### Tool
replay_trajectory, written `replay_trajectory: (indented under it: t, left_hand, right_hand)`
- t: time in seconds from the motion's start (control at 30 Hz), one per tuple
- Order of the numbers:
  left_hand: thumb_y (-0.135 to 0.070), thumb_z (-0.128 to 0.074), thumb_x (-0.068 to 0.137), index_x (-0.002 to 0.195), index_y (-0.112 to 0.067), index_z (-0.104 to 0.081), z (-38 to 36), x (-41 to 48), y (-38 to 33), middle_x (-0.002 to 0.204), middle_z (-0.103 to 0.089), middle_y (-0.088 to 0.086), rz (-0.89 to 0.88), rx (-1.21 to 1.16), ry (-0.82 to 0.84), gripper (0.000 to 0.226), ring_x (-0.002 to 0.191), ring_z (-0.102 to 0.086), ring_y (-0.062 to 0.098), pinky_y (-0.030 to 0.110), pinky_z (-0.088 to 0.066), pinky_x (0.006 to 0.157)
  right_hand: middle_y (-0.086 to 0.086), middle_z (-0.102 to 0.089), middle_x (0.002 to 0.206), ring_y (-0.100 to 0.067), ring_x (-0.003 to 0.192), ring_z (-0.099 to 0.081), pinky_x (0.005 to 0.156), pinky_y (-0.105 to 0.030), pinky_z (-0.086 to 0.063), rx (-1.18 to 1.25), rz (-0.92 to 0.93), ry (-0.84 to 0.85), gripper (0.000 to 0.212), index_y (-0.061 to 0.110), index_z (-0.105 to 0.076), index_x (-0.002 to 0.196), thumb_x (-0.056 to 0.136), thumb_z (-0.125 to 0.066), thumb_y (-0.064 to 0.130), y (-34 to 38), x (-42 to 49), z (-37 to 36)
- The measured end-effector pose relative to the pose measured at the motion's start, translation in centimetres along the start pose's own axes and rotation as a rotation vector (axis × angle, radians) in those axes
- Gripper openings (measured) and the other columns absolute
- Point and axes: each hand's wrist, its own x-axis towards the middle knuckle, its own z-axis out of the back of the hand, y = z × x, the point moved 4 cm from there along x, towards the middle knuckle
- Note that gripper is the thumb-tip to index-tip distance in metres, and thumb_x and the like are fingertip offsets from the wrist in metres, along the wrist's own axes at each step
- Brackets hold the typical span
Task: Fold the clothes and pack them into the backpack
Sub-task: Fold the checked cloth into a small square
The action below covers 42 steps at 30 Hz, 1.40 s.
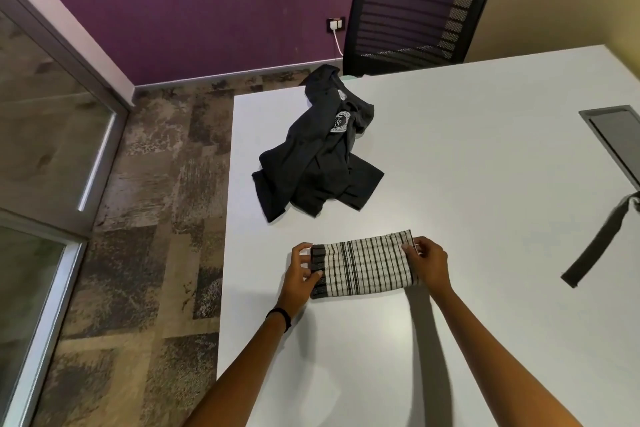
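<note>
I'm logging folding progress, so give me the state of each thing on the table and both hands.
Checked cloth: folded into a flat strip, held at both ends.
Black shirt: crumpled, unfolded.
Strap: lying loose at the table's right edge.
Left hand: gripping the cloth's left end.
Right hand: gripping its right end.

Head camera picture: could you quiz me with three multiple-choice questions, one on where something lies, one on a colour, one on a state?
1. Where does the crumpled black T-shirt lie?
A. on the carpet
B. on the white table, beyond the hands
C. on the black mesh office chair

2. What colour is the back wall?
A. purple
B. green
C. blue

3. What state is the black-and-white checked cloth in?
A. hanging
B. spread flat
C. folded into a band

Answers: B, it rests on the tabletop; A, the wall is purple; C, the left hand and right hand hold its folded ends.
</note>
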Motion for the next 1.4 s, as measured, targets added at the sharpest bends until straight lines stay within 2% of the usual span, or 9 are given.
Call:
replay_trajectory:
  t: [0.17, 0.27, 0.47, 0.6, 0.7, 0.87, 1.0, 1.2, 1.4]
  left_hand:
    - [-0.003, -0.059, 0.089, 0.142, -0.025, -0.024, -0.1, 0.3, 0.9, 0.128, -0.048, 0.011, 0.01, 0.105, -0.021, 0.067, 0.103, -0.057, 0.021, 0.017, -0.055, 0.073]
    - [-0.018, -0.065, 0.085, 0.141, -0.027, -0.029, -0.2, 0.3, 1.2, 0.137, -0.039, 0.004, -0.127, 0.32, -0.14, 0.067, 0.123, -0.044, 0.022, 0.033, -0.047, 0.098]
    - [-0.041, -0.038, 0.092, 0.149, -0.025, -0.014, -3.7, 0.5, -0.1, 0.159, 0.0, 0.001, -0.387, 0.748, -0.051, 0.064, 0.146, 0.0, 0.02, 0.041, -0.01, 0.118]
    - [-0.049, -0.029, 0.09, 0.147, -0.02, -0.019, -6.0, 1.1, -0.1, 0.156, -0.017, 0.008, -0.454, 1.076, 0.01, 0.064, 0.143, -0.019, 0.025, 0.049, -0.019, 0.115]
    - [-0.055, -0.027, 0.089, 0.146, -0.018, -0.026, -6.9, 1.3, 0.8, 0.155, -0.021, 0.009, -0.491, 1.21, 0.049, 0.068, 0.142, -0.025, 0.026, 0.046, -0.019, 0.116]
    - [-0.057, -0.026, 0.089, 0.149, -0.018, -0.016, -6.1, 1.3, 1.9, 0.151, -0.032, 0.011, -0.443, 1.209, 0.053, 0.072, 0.141, -0.023, 0.027, 0.045, -0.018, 0.115]
    - [-0.057, -0.026, 0.092, 0.15, -0.019, 0.0, -5.1, 1.1, 3.1, 0.149, -0.035, 0.012, -0.437, 1.136, 0.07, 0.074, 0.139, -0.031, 0.03, 0.044, -0.029, 0.111]
    - [-0.057, -0.028, 0.092, 0.145, -0.016, -0.027, -5.1, 1.3, 3.4, 0.147, -0.039, 0.013, -0.413, 1.122, 0.121, 0.067, 0.135, -0.038, 0.031, 0.046, -0.033, 0.105]
    - [-0.056, -0.034, 0.088, 0.151, -0.019, -0.006, -5.0, 1.1, 3.1, 0.146, -0.04, 0.013, -0.418, 1.131, 0.106, 0.078, 0.138, -0.03, 0.029, 0.047, -0.03, 0.106]
  right_hand:
    - [-0.008, -0.063, 0.074, -0.03, 0.077, -0.062, 0.07, -0.033, -0.048, -0.015, -0.074, -0.008, 0.006, 0.011, -0.062, 0.081, 0.087, -0.061, 0.012, -0.9, 0.3, -0.2]
    - [-0.007, -0.063, 0.09, -0.026, 0.086, -0.061, 0.08, -0.039, -0.051, -0.02, -0.07, -0.041, 0.015, 0.009, -0.061, 0.103, 0.089, -0.057, 0.012, -0.5, -0.6, -0.2]
    - [-0.013, -0.05, 0.132, -0.024, 0.12, -0.043, 0.105, -0.035, -0.033, -0.402, 0.455, 0.022, 0.045, 0.007, -0.053, 0.123, 0.084, -0.037, 0.02, 2.5, -2.8, -2.0]
    - [-0.017, -0.048, 0.137, -0.029, 0.129, -0.04, 0.108, -0.045, -0.033, -0.604, 0.672, 0.228, 0.046, 0.007, -0.049, 0.13, 0.089, -0.038, 0.023, 2.2, -4.0, -5.9]
    - [-0.014, -0.037, 0.147, -0.029, 0.138, -0.029, 0.107, -0.056, -0.025, -0.7, 0.625, 0.312, 0.052, 0.013, -0.038, 0.14, 0.092, -0.033, 0.03, 0.4, -4.2, -7.8]
    - [-0.006, -0.017, 0.154, -0.015, 0.144, 0.009, 0.114, -0.046, 0.0, -0.822, 0.607, 0.316, 0.053, 0.023, -0.013, 0.149, 0.099, -0.007, 0.042, -1.9, -3.8, -8.3]
    - [-0.001, -0.003, 0.158, -0.017, 0.145, 0.007, 0.114, -0.042, 0.005, -0.872, 0.62, 0.345, 0.052, 0.021, -0.017, 0.148, 0.1, -0.01, 0.04, -2.2, -3.6, -8.4]
    - [-0.003, -0.014, 0.156, -0.017, 0.144, 0.001, 0.114, -0.038, 0.013, -0.86, 0.589, 0.357, 0.053, 0.023, -0.018, 0.148, 0.099, -0.009, 0.042, -2.8, -3.6, -8.3]
    - [0.006, 0.001, 0.158, -0.017, 0.145, 0.002, 0.115, -0.037, 0.014, -0.867, 0.583, 0.323, 0.053, 0.023, -0.019, 0.149, 0.099, -0.014, 0.041, -3.4, -3.6, -7.8]
